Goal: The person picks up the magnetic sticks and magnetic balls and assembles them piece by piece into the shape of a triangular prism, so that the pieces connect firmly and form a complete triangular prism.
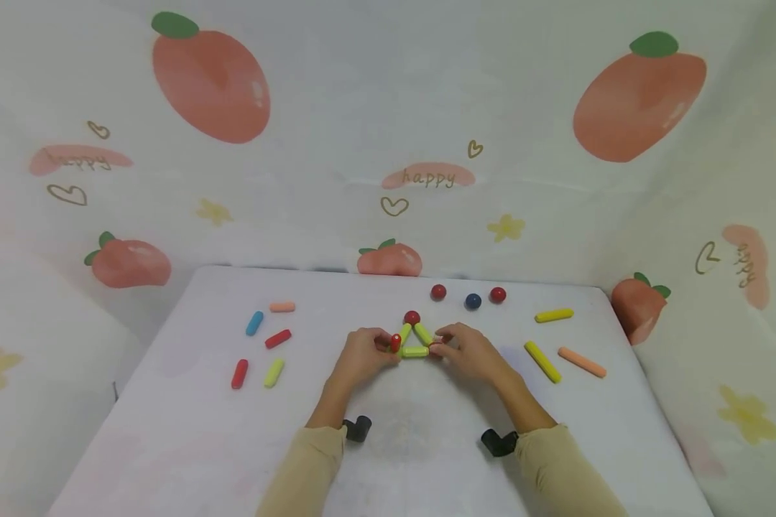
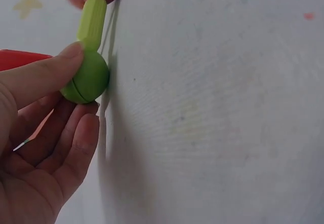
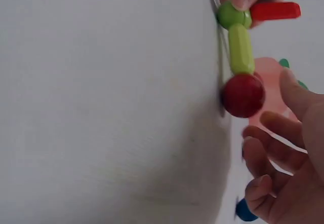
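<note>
A small triangle of yellow-green rods (image 1: 416, 352) joined by balls lies on the white table in the head view. My left hand (image 1: 370, 355) pinches its green ball (image 2: 91, 79) at the near left corner, thumb on the side facing me. From that ball a short red rod (image 3: 276, 10) sticks straight up. At the near right corner is a dark red ball (image 3: 244, 95), with my right hand (image 1: 468, 350) beside it. In the right wrist view this hand's thumb and fingers (image 3: 276, 148) stand spread, apart from the ball. Another red ball (image 1: 412, 317) forms the far corner.
Two loose red balls (image 1: 438, 291) and a blue ball (image 1: 473, 301) lie at the back. Several short rods, among them a blue rod (image 1: 254, 323), are scattered at left. Longer yellow rods (image 1: 543, 361) and an orange rod (image 1: 582, 362) lie at right.
</note>
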The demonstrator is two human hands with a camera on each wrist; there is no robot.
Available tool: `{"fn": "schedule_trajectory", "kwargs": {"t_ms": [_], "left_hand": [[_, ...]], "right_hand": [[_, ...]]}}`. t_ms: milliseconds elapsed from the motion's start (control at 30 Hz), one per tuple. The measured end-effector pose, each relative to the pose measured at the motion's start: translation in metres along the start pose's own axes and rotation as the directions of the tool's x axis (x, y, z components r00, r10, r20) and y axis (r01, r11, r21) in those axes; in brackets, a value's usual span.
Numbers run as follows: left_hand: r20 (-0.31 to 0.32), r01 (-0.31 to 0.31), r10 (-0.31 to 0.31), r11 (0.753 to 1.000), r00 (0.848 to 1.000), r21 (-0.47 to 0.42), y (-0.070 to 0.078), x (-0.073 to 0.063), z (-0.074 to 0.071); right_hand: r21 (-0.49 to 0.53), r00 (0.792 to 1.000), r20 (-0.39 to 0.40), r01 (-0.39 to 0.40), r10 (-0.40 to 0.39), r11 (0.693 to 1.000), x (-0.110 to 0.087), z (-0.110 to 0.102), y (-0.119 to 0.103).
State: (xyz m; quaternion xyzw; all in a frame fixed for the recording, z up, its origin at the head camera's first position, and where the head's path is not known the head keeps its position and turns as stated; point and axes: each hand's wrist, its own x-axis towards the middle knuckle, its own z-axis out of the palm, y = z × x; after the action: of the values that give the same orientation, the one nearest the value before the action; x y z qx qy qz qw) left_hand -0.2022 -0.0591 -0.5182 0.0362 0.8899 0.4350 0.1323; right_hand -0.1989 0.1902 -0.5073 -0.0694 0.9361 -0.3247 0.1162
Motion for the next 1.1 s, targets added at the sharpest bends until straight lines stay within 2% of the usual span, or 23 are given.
{"fn": "schedule_trajectory", "kwargs": {"t_ms": [100,267,433,567,867,967,1100], "left_hand": [[-0.003,-0.001,0.001,1.0,1.0,0.0,0.003,-0.002,0.001],[-0.026,-0.014,0.014,1.0,1.0,-0.012,0.005,-0.005,0.003],[-0.024,-0.008,0.007,0.999,1.0,-0.043,0.003,-0.005,0.008],[-0.032,-0.004,0.002,0.998,0.999,-0.062,0.003,-0.006,0.01],[-0.034,0.027,-0.029,0.997,0.999,-0.078,0.002,-0.006,0.01],[-0.037,0.044,-0.047,0.996,0.998,-0.075,0.002,-0.006,0.01],[-0.038,0.036,-0.039,0.997,0.999,-0.068,0.002,-0.006,0.008]], "right_hand": [[-0.014,0.998,-0.051,0.02,-0.021,1.0,0.012,-0.012,-0.002],[-0.054,0.987,-0.143,0.068,-0.075,0.996,0.044,-0.023,-0.001],[-0.075,0.988,-0.143,0.042,-0.053,0.996,0.071,-0.023,0.001],[-0.108,0.992,-0.125,-0.005,-0.009,0.994,0.082,-0.017,0.0],[-0.099,0.988,-0.147,-0.067,0.052,0.993,0.076,-0.007,-0.004],[-0.049,0.987,-0.159,-0.041,0.033,0.998,0.068,-0.008,-0.009],[0.051,0.977,-0.209,0.048,-0.036,0.998,0.054,-0.01,-0.02]]}}
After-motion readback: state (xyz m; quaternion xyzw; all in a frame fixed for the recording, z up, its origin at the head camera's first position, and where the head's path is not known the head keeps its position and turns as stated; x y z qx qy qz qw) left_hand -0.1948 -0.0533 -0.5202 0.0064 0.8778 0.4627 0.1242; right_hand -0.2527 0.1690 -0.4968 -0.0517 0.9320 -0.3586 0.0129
